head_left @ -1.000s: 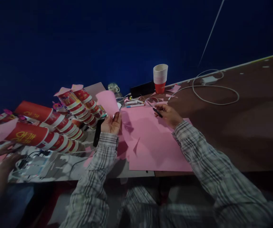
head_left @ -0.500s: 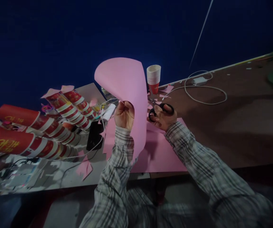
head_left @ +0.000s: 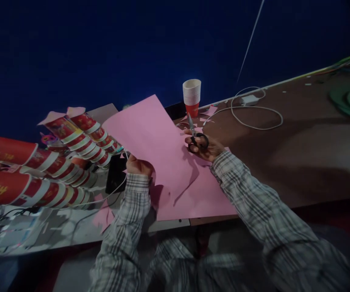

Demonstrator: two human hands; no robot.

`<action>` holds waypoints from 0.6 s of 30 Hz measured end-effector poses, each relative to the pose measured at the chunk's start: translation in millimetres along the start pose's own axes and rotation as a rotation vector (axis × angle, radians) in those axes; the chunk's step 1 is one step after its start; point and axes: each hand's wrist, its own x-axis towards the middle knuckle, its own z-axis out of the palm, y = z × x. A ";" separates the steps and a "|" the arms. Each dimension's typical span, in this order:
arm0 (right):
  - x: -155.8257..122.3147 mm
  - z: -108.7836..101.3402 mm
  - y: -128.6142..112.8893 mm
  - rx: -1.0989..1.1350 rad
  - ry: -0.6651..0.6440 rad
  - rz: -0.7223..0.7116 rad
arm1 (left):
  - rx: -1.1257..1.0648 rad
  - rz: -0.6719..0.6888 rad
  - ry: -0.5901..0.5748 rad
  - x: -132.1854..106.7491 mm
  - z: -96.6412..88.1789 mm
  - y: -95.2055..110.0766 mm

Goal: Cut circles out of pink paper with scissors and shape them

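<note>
While the left hand (head_left: 139, 167) pinches the pink paper sheet (head_left: 150, 134) by its edge, the right hand (head_left: 210, 149) grips black-handled scissors (head_left: 192, 127). The sheet is at the scissors' 9 o'clock; nested paper cups (head_left: 192, 97) stand at 12 o'clock.

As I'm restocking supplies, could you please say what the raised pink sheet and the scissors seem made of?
The raised pink sheet: probably matt paper or card, since it bends softly. The scissors: apparently metal blades, greyish with slight sheen; smooth black handles, perhaps plastic.
</note>
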 end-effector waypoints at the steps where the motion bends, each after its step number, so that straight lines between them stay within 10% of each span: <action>1: 0.8 0.7 0.3 0.000 0.013 0.009 | -0.007 -0.008 0.050 -0.9 -5.7 0.2; 10: -1.5 0.0 0.8 -0.189 0.133 -0.008 | 0.089 -0.163 0.261 -14.6 -50.7 8.1; 18: -14.1 32.6 28.2 -1.483 -0.398 0.037 | 0.103 -0.217 0.271 -40.4 -74.9 21.2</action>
